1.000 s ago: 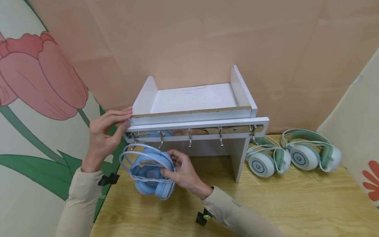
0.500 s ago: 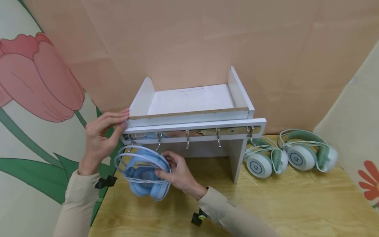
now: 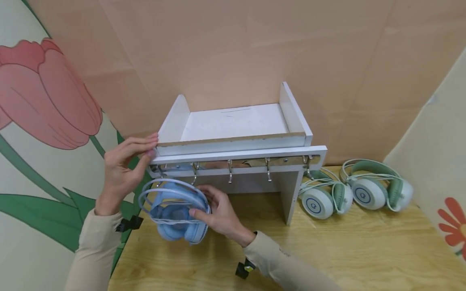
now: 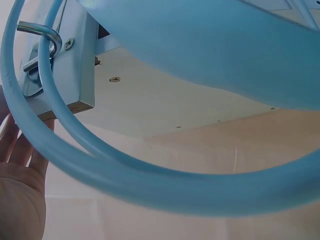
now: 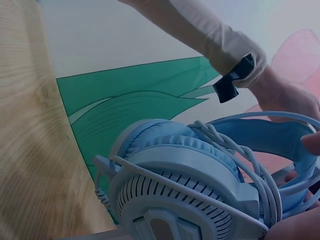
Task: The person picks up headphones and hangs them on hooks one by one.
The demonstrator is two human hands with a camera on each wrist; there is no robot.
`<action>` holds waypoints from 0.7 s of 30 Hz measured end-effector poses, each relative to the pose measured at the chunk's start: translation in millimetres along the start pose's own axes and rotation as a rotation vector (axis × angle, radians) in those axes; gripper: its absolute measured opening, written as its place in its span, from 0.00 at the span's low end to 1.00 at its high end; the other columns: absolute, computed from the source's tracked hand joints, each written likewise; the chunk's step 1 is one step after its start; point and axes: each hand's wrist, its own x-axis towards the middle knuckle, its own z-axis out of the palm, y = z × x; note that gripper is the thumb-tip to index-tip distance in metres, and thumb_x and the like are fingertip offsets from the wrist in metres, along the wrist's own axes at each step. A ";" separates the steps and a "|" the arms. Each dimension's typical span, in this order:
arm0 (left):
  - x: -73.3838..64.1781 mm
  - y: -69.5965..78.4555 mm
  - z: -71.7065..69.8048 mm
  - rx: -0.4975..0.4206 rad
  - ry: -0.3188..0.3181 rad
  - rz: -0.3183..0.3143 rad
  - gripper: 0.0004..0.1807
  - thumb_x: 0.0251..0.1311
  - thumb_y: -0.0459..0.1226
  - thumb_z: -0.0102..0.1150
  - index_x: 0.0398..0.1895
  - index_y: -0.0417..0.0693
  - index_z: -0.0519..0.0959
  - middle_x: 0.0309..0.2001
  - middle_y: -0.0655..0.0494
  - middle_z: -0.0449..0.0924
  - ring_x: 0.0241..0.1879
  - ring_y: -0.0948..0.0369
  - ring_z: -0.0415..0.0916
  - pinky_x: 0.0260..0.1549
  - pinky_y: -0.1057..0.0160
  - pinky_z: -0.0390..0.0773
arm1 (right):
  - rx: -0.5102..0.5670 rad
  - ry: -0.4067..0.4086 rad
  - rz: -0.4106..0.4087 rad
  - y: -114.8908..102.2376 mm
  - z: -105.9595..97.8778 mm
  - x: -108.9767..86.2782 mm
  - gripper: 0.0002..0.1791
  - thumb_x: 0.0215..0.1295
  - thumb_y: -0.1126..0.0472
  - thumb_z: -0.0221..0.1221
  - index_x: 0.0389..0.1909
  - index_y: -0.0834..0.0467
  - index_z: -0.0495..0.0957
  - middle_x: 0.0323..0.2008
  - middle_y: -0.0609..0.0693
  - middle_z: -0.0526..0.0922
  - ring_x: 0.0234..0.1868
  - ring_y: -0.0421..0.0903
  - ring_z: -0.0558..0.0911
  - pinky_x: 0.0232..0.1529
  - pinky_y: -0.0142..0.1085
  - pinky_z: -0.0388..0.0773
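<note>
Blue over-ear headphones [image 3: 174, 226] with a double-loop headband are gripped by my right hand [image 3: 220, 214], thumb in front and fingers behind. The headband loops reach the leftmost metal hook [image 3: 160, 171] of a white shelf [image 3: 233, 150]. In the left wrist view, the inner loop [image 4: 47, 75] crosses at the bend of that hook [image 4: 47, 32]; whether it bears weight I cannot tell. My left hand [image 3: 121, 169] touches the shelf's front left corner with extended fingers and thumb. In the right wrist view, a vented ear cup [image 5: 180, 195] and twisted cable [image 5: 240, 155] fill the lower part.
Several more hooks [image 3: 230, 171] line the front rail to the right. Two green and white headphones [image 3: 318, 200] lie on the wooden table [image 3: 338, 258] right of the shelf. Printed walls enclose the left and right sides, and a tan backdrop [image 3: 233, 48] stands behind.
The blue headphones and my right hand have shifted slightly left, though the whole view has also drifted a little. My left hand stays at the shelf corner.
</note>
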 end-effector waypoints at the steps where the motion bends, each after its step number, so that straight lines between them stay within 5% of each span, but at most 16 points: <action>1: -0.2 -0.1 -0.1 0.003 0.002 -0.001 0.10 0.58 0.14 0.62 0.43 0.20 0.85 0.48 0.34 0.89 0.58 0.54 0.87 0.55 0.69 0.87 | 0.004 -0.003 0.000 0.5 -0.2 0.0 0.31 0.66 0.62 0.69 0.68 0.68 0.74 0.59 0.67 0.82 0.57 0.42 0.83 0.62 0.37 0.84; 21: -0.7 -3.8 -1.3 -0.001 -0.004 0.008 0.10 0.59 0.15 0.62 0.43 0.20 0.85 0.48 0.33 0.88 0.59 0.53 0.87 0.56 0.69 0.87 | -0.067 0.009 -0.017 2.1 -0.5 -2.8 0.32 0.63 0.64 0.70 0.67 0.65 0.75 0.59 0.64 0.83 0.57 0.43 0.82 0.64 0.38 0.80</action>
